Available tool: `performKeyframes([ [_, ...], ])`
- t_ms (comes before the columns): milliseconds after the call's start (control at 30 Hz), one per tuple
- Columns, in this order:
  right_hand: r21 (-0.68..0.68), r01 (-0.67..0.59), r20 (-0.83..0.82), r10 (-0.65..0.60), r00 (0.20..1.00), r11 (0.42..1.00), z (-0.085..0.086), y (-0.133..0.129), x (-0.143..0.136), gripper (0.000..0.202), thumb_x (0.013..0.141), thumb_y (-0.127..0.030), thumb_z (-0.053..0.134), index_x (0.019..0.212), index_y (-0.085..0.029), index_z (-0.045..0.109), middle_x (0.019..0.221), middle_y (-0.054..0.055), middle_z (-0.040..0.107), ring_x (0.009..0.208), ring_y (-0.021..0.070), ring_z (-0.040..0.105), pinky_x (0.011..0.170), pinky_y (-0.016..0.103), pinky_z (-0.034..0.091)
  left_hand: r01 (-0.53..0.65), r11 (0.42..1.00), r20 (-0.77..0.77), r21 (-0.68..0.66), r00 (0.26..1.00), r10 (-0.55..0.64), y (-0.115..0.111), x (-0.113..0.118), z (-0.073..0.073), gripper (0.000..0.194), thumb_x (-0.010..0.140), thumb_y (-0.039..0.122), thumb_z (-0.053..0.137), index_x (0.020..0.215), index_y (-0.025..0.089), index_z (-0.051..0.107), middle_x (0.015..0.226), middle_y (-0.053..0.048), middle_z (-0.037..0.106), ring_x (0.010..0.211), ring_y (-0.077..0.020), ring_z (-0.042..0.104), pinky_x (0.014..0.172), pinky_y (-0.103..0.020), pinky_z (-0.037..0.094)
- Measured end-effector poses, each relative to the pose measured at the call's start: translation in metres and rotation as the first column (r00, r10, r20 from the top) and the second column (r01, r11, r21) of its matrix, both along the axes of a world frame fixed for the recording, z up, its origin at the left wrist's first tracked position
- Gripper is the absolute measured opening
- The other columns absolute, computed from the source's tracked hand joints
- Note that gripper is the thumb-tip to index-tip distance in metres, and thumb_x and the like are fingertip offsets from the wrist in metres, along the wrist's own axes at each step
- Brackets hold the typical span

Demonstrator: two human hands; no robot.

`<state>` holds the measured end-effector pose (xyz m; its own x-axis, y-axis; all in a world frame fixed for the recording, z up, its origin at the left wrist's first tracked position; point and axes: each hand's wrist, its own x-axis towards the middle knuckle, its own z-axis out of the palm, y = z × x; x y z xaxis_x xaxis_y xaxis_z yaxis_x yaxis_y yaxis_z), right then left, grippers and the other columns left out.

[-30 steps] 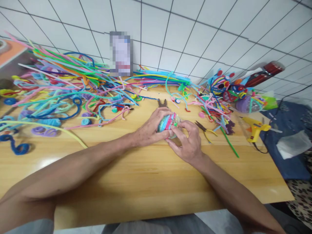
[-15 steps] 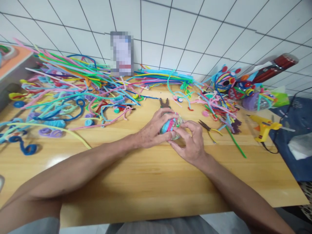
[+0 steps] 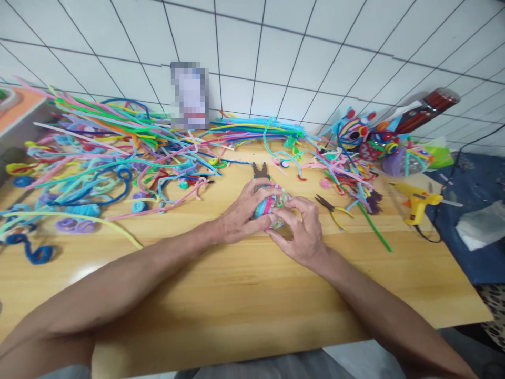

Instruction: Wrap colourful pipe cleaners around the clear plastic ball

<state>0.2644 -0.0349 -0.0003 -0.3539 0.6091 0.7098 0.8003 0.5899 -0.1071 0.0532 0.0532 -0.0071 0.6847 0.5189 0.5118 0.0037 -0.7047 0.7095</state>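
Between my two hands, low over the wooden table, is a small rounded clear plastic piece (image 3: pixel 270 206) with blue and pink pipe cleaners wrapped round it. My left hand (image 3: pixel 246 210) grips it from the left, fingers over the top and thumb along the near side. The fingers of my right hand (image 3: pixel 300 226) close on its right end, where some green shows. My fingers hide much of the piece. Just beyond my left fingers lie pliers (image 3: pixel 261 171) with open dark jaws. To the right of my right hand are yellow-handled pliers (image 3: pixel 334 211).
Loose pipe cleaners (image 3: pixel 98 152) cover the table's left and back. Another heap (image 3: pixel 347 171) lies at the right, near decorated plastic figures (image 3: pixel 353 131). A yellow glue gun (image 3: pixel 420 200) with a cord is at the right edge. A blurred upright rectangle (image 3: pixel 191 95) leans on the tiled wall.
The view has shifted slightly, so the scene sits a little further left. Both hands keep hold of the wrapped piece, with only small finger movement.
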Motion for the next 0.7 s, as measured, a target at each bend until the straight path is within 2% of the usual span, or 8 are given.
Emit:
performKeyframes([
  [167,-0.001,0.001,0.0,-0.001,1.0,1.0,0.001,0.001,0.0,0.056,0.093,-0.029,0.079,0.143,-0.031,0.054,0.121,0.011,0.062,0.112,0.0318,0.066,0.092,0.054,0.06,-0.002,1.0,-0.001,-0.014,1.0,0.002,-0.001,0.0,0.001,0.051,0.105,0.04,0.06,0.154,0.031,0.047,0.152,-0.015,0.047,0.149,-0.0336,0.043,0.126,-0.059,0.041],
  [333,-0.018,-0.063,-0.093,0.061,0.994,0.998,0.003,0.002,0.005,0.064,0.093,-0.048,0.08,0.147,-0.03,0.051,0.124,0.013,0.064,0.111,0.033,0.067,0.091,0.054,0.06,-0.016,1.0,0.009,-0.013,1.0,0.016,-0.002,0.001,0.001,0.051,0.105,0.041,0.061,0.153,0.03,0.049,0.151,-0.015,0.048,0.149,-0.0323,0.043,0.127,-0.056,0.041],
  [400,-0.031,-0.07,-0.153,0.064,0.986,0.997,0.004,0.002,0.008,0.064,0.093,-0.051,0.079,0.146,-0.028,0.051,0.125,0.013,0.066,0.111,0.0334,0.067,0.092,0.055,0.06,-0.02,1.0,0.016,-0.016,1.0,0.02,-0.003,0.002,0.002,0.05,0.105,0.04,0.061,0.152,0.03,0.05,0.15,-0.015,0.048,0.149,-0.0323,0.044,0.127,-0.055,0.04],
  [500,-0.035,-0.023,-0.245,0.014,0.969,0.999,0.008,0.003,0.012,0.056,0.094,-0.048,0.077,0.142,-0.028,0.055,0.121,0.012,0.068,0.111,0.0331,0.068,0.094,0.055,0.059,-0.017,1.0,0.018,-0.012,1.0,0.017,-0.004,0.002,0.004,0.047,0.106,0.038,0.061,0.151,0.028,0.05,0.148,-0.016,0.049,0.148,-0.0324,0.045,0.127,-0.055,0.04],
  [567,-0.05,0.027,-0.294,-0.04,0.955,0.998,0.013,0.008,0.019,0.043,0.096,-0.042,0.074,0.135,-0.029,0.061,0.119,0.01,0.07,0.112,0.0318,0.069,0.097,0.054,0.058,-0.016,1.0,0.01,-0.01,1.0,0.017,-0.004,0.002,0.005,0.047,0.106,0.037,0.061,0.15,0.026,0.05,0.148,-0.016,0.048,0.148,-0.0321,0.045,0.127,-0.055,0.04],
  [700,-0.218,0.164,-0.325,-0.23,0.917,0.962,0.03,0.031,0.053,0.015,0.097,-0.034,0.071,0.11,-0.028,0.073,0.108,0.005,0.076,0.102,0.0268,0.072,0.089,0.044,0.059,-0.015,1.0,0.003,-0.01,1.0,0.015,-0.003,0.002,0.004,0.048,0.105,0.034,0.061,0.151,0.025,0.048,0.151,-0.016,0.045,0.147,-0.0314,0.046,0.126,-0.055,0.041],
])
